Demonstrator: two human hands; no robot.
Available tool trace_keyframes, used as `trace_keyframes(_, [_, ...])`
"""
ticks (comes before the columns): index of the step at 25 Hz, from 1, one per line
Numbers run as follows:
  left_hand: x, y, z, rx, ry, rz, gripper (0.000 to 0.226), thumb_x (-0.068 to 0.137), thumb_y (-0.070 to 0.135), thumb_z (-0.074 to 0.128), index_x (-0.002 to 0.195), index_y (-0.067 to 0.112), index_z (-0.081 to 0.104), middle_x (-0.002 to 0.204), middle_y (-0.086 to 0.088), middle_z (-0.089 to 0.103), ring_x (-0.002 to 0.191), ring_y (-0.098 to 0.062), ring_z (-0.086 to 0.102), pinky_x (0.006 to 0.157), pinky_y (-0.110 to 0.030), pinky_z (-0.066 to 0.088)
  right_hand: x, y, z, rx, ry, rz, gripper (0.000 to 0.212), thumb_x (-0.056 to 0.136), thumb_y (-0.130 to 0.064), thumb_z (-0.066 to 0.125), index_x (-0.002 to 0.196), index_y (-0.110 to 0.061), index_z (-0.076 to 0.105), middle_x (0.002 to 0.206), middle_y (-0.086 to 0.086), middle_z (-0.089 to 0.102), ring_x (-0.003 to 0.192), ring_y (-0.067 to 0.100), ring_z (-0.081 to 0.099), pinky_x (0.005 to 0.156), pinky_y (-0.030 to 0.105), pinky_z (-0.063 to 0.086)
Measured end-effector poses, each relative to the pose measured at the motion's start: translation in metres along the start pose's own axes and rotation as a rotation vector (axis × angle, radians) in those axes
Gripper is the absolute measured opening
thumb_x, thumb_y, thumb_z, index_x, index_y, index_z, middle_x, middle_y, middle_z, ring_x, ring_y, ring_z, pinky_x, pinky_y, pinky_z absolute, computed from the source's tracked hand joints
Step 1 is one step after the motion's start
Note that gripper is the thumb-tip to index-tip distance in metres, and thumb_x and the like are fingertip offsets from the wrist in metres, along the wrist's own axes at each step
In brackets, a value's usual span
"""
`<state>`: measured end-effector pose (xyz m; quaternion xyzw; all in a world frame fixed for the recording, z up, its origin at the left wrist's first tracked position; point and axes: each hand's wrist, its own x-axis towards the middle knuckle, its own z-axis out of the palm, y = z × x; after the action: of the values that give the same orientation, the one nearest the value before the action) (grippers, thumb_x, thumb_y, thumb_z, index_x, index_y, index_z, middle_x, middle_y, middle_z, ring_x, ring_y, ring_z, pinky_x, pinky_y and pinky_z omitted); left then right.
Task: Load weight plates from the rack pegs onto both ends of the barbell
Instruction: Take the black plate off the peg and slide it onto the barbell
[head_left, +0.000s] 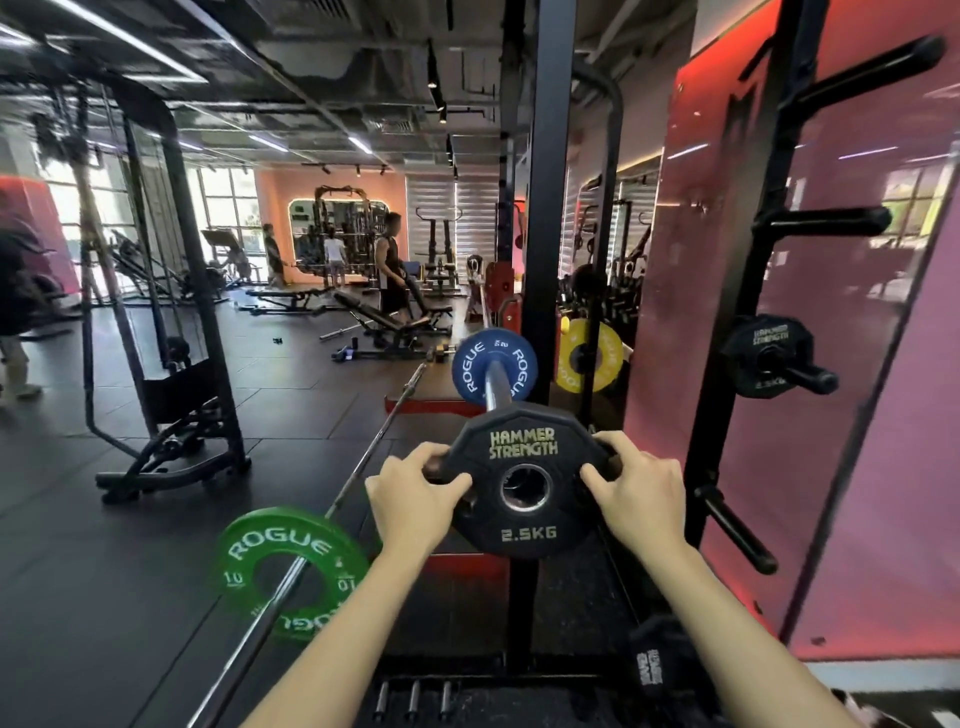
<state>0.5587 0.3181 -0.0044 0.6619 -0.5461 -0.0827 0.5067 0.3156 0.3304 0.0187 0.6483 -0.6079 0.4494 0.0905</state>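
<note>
Black rubber 2.5 kg plate (524, 480), marked HAMMER STRENGTH, is held upright at chest level with its face to the camera and its centre hole clear. Left hand (415, 501) grips the plate's left edge, fingers curled behind the rim and thumb across the front; right hand (641, 491) grips the right edge in the same manner. Both hands are closed firmly on the plate.

Plates counted in view: five. One in hand; one blue plate (491, 371) seated on a steel sleeve directly behind the held plate; one yellow plate (589, 356) just right of the black upright (545, 208) (whether it is real or a reflection in the mirror I cannot tell); one green plate (291, 571), marked 10, on the near end of a barbell (358, 467) lying on the floor at lower left; one black plate (769, 356) on a rack peg at right.

Rack pegs counted on the right-hand post (748, 312): four. Top peg (872, 67) bare, second peg (826, 223) bare, third carrying the black plate, fourth peg (737, 530) bare and angled downward.

Several persons stand in the background, well apart from the rack.
</note>
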Motion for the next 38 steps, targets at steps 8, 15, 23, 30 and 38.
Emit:
trace_keyframes(8, [0.026,-0.013,0.012,-0.032,0.011,0.015,0.025,0.071,0.036,0.078,0.092,0.043,0.066,0.083,0.012,0.068,0.092,-0.020,0.058,0.083,-0.027,0.021,0.009,0.005,0.044,0.001,0.062,-0.047,0.030,0.079,-0.026,0.074,0.107,-0.021,0.065,0.059,-0.004,0.061,0.065,0.023,0.061,0.070,0.037,0.036])
trace_keyframes(15, [0.044,-0.008,0.027,-0.001,0.002,0.046,0.023,0.079,0.033,0.074,0.099,0.037,0.063,0.080,0.018,0.060,0.091,-0.018,0.060,0.086,-0.032,0.022,0.030,-0.001,0.066,-0.094,-0.044,0.032,0.034,0.091,-0.031,0.059,0.123,-0.023,0.054,0.079,0.004,0.068,0.082,0.030,0.062,0.077,0.043,0.040])
trace_keyframes(23, [0.031,-0.019,0.020,0.090,-0.093,0.198,0.053,0.086,0.054,0.061,0.133,0.032,0.049,0.120,0.010,0.058,0.117,-0.019,0.048,0.099,-0.044,0.029,0.021,0.003,0.056,-0.098,-0.081,0.022,0.057,0.089,-0.055,0.053,0.138,-0.026,0.045,0.111,-0.001,0.065,0.105,0.024,0.056,0.089,0.044,0.037])
trace_keyframes(30, [0.031,-0.018,0.019,0.176,0.032,0.207,0.074,0.078,0.069,0.064,0.135,0.023,0.050,0.133,-0.001,0.054,0.123,-0.023,0.044,0.100,-0.045,0.032,0.010,-0.004,0.049,-0.109,-0.044,0.078,0.074,0.085,-0.066,0.055,0.144,-0.025,0.038,0.127,0.003,0.057,0.118,0.026,0.049,0.096,0.043,0.037])
trace_keyframes(38, [0.060,-0.025,0.049,0.052,0.066,0.227,0.071,0.068,0.062,0.078,0.128,0.033,0.054,0.127,0.008,0.055,0.120,-0.018,0.044,0.099,-0.042,0.029,0.040,0.013,0.085,-0.047,-0.102,0.092,0.083,0.078,-0.076,0.052,0.144,-0.029,0.036,0.130,0.003,0.054,0.120,0.027,0.048,0.095,0.045,0.042])
